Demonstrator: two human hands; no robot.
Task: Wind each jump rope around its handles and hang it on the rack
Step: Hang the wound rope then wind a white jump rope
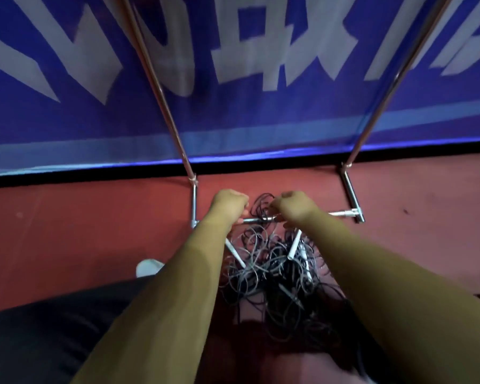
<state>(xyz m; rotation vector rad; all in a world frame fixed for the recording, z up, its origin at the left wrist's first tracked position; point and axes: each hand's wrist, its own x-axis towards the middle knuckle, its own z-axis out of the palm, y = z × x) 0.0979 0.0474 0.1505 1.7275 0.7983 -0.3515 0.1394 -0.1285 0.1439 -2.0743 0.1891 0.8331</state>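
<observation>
Left hand [229, 203]: fingers curled; contents cannot be told.
Jump ropes [275, 275]: tangled heap on the floor, crossing the rack [342, 213] base bar.
Right hand [291, 207]: apparently pinching a black loop.
Risk: pulling one loop tightens knots, snags on bar.

Rack [158, 87]: metal tube, polished, bright glare streaks. Banner [261, 120], upper frame: blue cloth or vinyl, faint sheen. Floor [81, 217]: red, smooth, matt. Jump ropes [275, 278], centre: thin dark cord, plastic-looking, slight gloss. Handles [293, 246]: pale, smooth. Black cloth [39, 336], lower left: matt.
</observation>
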